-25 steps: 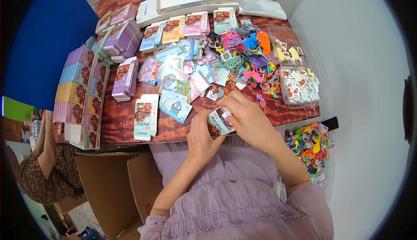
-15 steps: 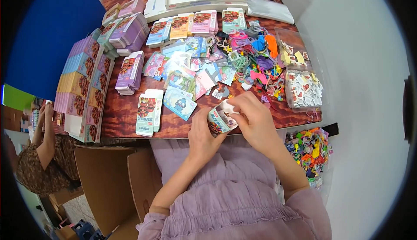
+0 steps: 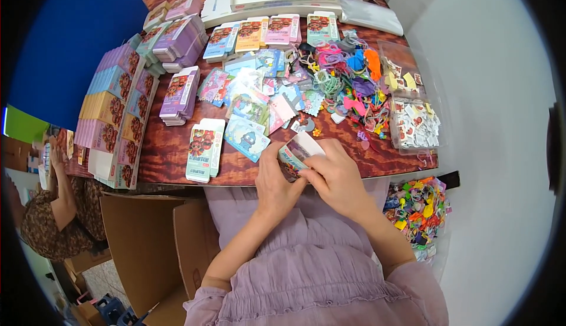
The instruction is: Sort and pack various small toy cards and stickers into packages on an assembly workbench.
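A small printed card box with its top flap raised is between my two hands at the table's front edge. My left hand wraps round its left side and bottom. The fingers of my right hand are closed on its right side, with the thumb against the front edge. What lies inside the box is mostly hidden. Just beyond it are a blue picture card and a small orange flower-shaped piece. To the left lie flat green boxes.
Stacked boxes and a display of filled rows stand at left. Colourful bands and trinkets heap at right beside a clear tray of small pieces. An open cardboard carton sits below; a co-worker's arm shows far left.
My right hand has come down from the box's opening to its side and front edge. The flap now stands up, and an orange flower piece is visible beyond the box.
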Available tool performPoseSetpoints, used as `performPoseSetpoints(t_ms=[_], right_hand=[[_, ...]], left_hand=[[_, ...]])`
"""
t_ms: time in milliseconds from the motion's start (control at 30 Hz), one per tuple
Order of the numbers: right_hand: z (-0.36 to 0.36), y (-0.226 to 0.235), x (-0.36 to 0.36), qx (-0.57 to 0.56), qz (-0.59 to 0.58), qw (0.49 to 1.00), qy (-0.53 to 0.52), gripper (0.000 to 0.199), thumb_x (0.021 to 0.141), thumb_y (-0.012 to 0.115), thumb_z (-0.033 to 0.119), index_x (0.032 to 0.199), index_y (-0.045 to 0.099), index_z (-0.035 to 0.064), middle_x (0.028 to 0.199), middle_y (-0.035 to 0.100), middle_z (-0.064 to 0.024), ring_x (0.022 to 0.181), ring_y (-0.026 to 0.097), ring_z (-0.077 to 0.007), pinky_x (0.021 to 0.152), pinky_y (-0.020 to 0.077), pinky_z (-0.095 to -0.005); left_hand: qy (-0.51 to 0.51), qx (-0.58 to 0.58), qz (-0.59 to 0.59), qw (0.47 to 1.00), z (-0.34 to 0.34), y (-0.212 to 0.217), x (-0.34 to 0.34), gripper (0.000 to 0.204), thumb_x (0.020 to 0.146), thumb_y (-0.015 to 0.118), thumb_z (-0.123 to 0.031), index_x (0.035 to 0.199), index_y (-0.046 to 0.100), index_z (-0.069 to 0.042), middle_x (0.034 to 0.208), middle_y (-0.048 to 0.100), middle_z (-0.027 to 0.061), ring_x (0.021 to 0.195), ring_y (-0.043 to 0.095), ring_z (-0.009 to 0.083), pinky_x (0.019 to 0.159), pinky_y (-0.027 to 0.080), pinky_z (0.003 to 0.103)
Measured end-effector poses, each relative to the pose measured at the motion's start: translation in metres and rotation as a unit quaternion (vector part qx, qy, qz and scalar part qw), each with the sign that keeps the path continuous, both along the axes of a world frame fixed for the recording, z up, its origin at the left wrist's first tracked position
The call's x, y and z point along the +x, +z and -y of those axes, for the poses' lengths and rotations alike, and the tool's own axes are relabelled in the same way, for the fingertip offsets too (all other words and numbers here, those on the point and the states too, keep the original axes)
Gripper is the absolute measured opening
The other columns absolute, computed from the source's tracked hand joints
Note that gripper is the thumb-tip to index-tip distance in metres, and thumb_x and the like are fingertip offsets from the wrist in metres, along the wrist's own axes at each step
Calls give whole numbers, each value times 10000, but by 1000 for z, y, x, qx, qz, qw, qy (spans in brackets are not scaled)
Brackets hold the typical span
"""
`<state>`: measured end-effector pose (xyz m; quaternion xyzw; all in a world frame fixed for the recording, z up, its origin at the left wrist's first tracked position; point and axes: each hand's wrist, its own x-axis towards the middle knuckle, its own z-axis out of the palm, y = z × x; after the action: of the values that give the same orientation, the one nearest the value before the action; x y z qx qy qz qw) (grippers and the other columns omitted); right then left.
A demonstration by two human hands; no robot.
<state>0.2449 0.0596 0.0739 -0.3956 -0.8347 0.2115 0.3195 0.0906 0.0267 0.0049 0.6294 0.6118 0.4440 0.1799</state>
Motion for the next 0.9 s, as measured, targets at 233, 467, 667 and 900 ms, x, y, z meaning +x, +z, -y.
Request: performPoseSetpoints(t_ms=[233, 467, 667, 900], right_hand=[[15, -25, -9, -88, -225, 967, -78, 370, 818, 724, -48, 1149, 570, 17, 1217, 569, -119, 887, 637, -166, 723, 543, -275], [8, -27, -5, -131, -331, 928, -110, 173, 900, 632, -60, 1072, 625, -47, 1138, 579, -91, 914, 608, -117, 790, 487, -228], [9, -41, 11, -185, -325, 923, -90, 121, 940, 611, -12, 1039, 663, -59, 1014, 598, -66, 900, 580, -99, 771, 463, -215], [17, -39, 7, -180, -335, 921, -85, 168, 948, 596, -14, 1104, 642, -56, 1043, 597, -65, 907, 571, -90, 791, 453, -207]], left_hand=[[3, -60, 117, 991, 4, -1, 6, 794, 713, 846, -187, 1330, 396, 30, 1185, 545, 208, 1082, 576, 376, 875, 487, 450], [-100, -81, 207, 970, 11, 12, 1, 755, 866, 733, -96, 1468, 291, 16, 1246, 580, 210, 1067, 654, 277, 862, 542, 367], [-99, -45, 205, 973, 18, 25, 3, 600, 892, 637, 55, 1447, 421, -16, 1216, 579, 161, 969, 678, 236, 775, 565, 331], [-135, -97, 253, 953, 18, 29, -10, 422, 892, 636, 60, 1301, 560, -4, 1163, 582, 128, 926, 675, 208, 750, 560, 312]])
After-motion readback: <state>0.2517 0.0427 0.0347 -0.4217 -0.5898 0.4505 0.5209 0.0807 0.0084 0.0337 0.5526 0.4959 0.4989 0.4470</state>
